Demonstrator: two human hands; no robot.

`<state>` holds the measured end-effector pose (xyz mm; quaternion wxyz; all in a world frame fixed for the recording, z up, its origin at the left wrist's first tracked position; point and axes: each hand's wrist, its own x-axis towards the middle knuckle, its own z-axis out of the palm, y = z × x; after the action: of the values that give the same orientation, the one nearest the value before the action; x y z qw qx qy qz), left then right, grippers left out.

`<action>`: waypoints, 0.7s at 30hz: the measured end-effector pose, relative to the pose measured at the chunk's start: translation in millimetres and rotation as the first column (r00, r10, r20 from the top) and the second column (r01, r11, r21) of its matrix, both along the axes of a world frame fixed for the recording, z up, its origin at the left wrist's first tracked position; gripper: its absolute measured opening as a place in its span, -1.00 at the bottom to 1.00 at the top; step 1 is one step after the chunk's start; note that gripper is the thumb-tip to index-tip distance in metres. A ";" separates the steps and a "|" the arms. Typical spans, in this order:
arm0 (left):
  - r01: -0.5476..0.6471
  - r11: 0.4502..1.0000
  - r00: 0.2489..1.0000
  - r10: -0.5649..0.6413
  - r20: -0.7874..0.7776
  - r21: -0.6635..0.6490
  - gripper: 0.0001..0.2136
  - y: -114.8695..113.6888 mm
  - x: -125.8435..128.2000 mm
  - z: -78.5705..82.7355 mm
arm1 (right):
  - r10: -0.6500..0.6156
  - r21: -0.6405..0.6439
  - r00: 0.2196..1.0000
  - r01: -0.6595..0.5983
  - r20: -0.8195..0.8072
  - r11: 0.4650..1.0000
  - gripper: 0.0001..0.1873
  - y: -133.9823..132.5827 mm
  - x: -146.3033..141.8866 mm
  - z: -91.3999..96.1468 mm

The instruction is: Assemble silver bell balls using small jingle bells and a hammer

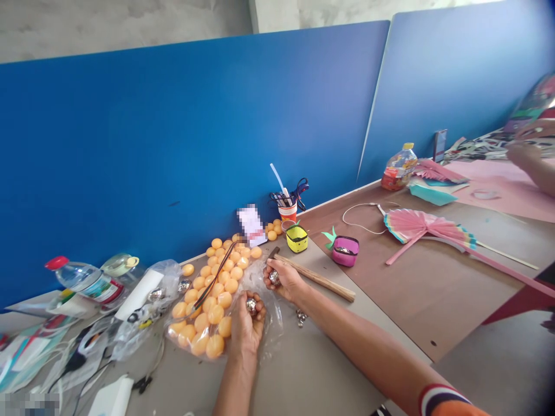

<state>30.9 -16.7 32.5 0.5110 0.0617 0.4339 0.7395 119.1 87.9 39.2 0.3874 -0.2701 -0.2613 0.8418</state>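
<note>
A shiny silver ball rests in the palm of my left hand, its fingers curled around it. My right hand grips another silver ball between thumb and fingers, slightly farther forward. Just left of both hands lies a clear plastic bag of orange balls. Behind my right hand, a hammer with a wooden handle lies slantwise on the table. Several small silver bead-like pieces are under my right forearm.
A yellow pouch and a magenta pouch stand beyond the hammer. Cup of pens backs onto the blue partition. At left are a red-capped bottle and clutter; at right, a pink paper fan and another person's arm.
</note>
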 end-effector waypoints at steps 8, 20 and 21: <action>-0.003 1.000 1.000 0.003 -0.001 0.003 -0.82 1.5 -0.3 -0.2 | -0.004 0.047 0.999 0.005 -0.033 0.999 -0.63 -0.8 -0.1 -3.0; -0.027 0.998 0.998 0.023 0.060 0.064 -0.78 -6.5 2.0 1.9 | -0.123 -0.051 0.989 0.119 -0.078 0.992 -0.70 0.4 -4.0 -8.2; -0.031 0.996 0.995 0.023 0.095 0.083 -0.77 -7.1 1.6 2.4 | -0.136 -0.063 0.983 0.129 -0.127 0.990 -0.73 0.7 -3.9 -8.6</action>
<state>32.5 -23.8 34.8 0.5175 0.0426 0.3786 0.7662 115.2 88.6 30.6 0.4512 -0.2417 -0.1937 0.8370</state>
